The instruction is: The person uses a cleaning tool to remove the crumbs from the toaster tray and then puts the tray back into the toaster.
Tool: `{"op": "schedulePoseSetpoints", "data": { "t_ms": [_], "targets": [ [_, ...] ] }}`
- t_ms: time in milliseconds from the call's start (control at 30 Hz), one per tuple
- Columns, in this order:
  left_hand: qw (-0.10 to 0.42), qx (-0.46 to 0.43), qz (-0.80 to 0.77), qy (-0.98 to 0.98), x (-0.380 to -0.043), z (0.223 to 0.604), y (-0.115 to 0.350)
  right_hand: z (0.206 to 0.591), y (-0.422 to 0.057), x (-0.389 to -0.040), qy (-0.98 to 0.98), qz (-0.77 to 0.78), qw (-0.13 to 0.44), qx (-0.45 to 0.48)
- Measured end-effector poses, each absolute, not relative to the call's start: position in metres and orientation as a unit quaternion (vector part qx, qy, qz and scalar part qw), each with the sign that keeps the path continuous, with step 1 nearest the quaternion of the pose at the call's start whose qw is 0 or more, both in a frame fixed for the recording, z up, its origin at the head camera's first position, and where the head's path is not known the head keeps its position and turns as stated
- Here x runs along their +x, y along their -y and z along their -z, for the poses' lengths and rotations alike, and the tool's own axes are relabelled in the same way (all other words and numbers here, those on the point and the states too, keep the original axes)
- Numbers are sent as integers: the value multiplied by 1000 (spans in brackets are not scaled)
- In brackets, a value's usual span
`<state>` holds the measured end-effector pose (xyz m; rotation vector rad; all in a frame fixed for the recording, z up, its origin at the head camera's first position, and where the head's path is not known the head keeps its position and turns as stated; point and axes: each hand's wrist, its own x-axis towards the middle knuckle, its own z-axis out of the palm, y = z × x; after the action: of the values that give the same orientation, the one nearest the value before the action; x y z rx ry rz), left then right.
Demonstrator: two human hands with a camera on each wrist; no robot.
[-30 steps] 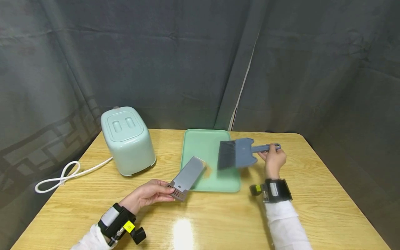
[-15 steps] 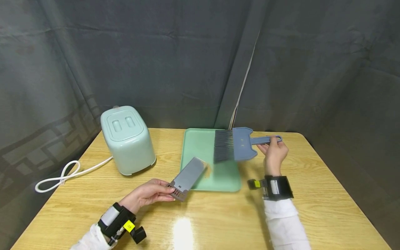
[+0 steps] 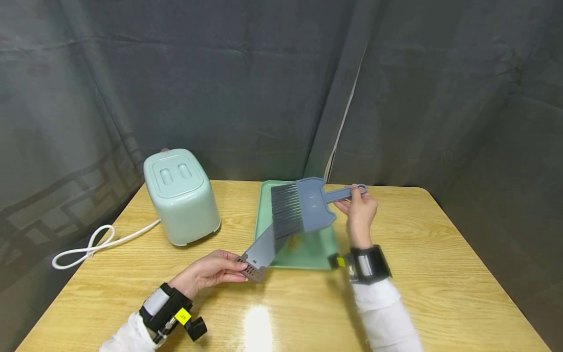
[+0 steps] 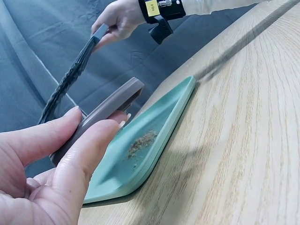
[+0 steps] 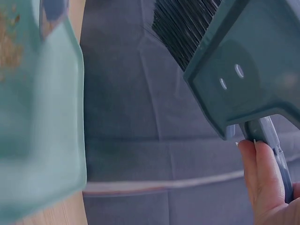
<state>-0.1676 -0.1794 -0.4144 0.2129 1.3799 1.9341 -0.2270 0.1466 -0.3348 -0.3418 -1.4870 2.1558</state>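
Observation:
In the head view my left hand point(image 3: 215, 270) pinches the slotted end of a flat grey crumb tray point(image 3: 261, 250), which is tilted with its far end over the green serving tray point(image 3: 263, 208). My right hand point(image 3: 361, 215) grips the handle of a blue-grey brush point(image 3: 313, 203). The brush's dark bristles overlap the far end of the crumb tray in this view, hiding it. Light brown crumbs point(image 4: 142, 144) lie in a small heap on the green tray. From the right wrist view, the brush point(image 5: 243, 70) is raised above the green tray.
A pale green toaster point(image 3: 180, 195) stands at the back left of the wooden table point(image 3: 440, 274). Its white cord point(image 3: 132, 237) loops toward the table's left edge. Dark grey curtains point(image 3: 198, 88) hang behind and at both sides.
My right hand has carried the brush left, and its bristles now overlap the crumb tray. My left hand and the crumb tray have stayed in place.

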Motion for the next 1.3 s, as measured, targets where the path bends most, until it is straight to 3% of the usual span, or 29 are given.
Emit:
{"op": "schedulePoseSetpoints", "data": {
  "t_ms": [633, 1300],
  "targets": [
    [374, 89, -757, -528, -167, 416, 182, 358, -97, -221, 623, -758, 168, -94],
    [372, 86, -755, -533, -167, 418, 185, 373, -105, -227, 637, -744, 165, -119]
  ]
}}
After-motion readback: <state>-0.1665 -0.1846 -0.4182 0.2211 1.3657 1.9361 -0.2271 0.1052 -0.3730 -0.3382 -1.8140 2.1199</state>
